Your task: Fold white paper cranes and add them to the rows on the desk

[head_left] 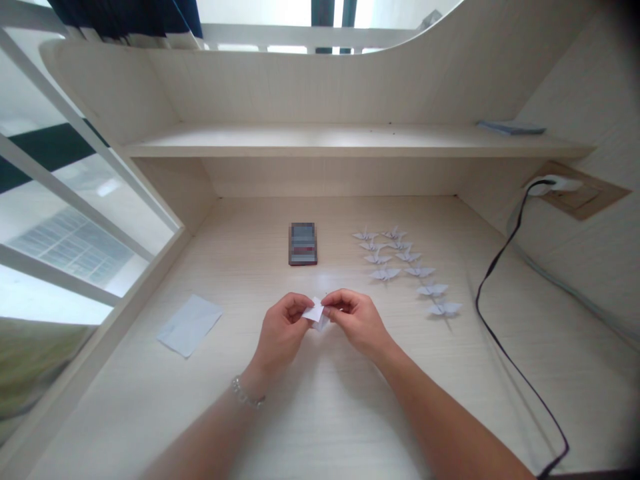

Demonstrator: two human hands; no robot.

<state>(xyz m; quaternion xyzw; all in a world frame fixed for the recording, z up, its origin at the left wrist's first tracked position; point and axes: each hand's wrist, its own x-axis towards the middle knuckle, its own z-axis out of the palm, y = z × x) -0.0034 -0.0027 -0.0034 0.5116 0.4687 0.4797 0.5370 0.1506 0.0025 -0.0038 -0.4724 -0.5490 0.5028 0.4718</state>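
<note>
L fingers [301,308] and R fingers [334,304] are together, both clamped on a small folded white paper [316,313] held between the hands, centre of view, just above the desk [345,420]. L hand [283,331] and R hand [357,322] are turned inward, tips close, w/ a chain bracelet [246,393] on the L wrist. Looks like a fold in progress: best to pinch right by the crease, line up edges b4 pressing, then run a nail along it for a sharp fold; light pressure, since small paper creases off-line easily. Further out: loose white paper sheet [190,325] on desk to the L, phone [303,244] ahead w/ screen blurred, two loose rows of white origami cranes [384,273] to the R, then black cable [500,350] running down from wall plug [547,185]. Shelf [300,140] spans the back, above it all.
</note>
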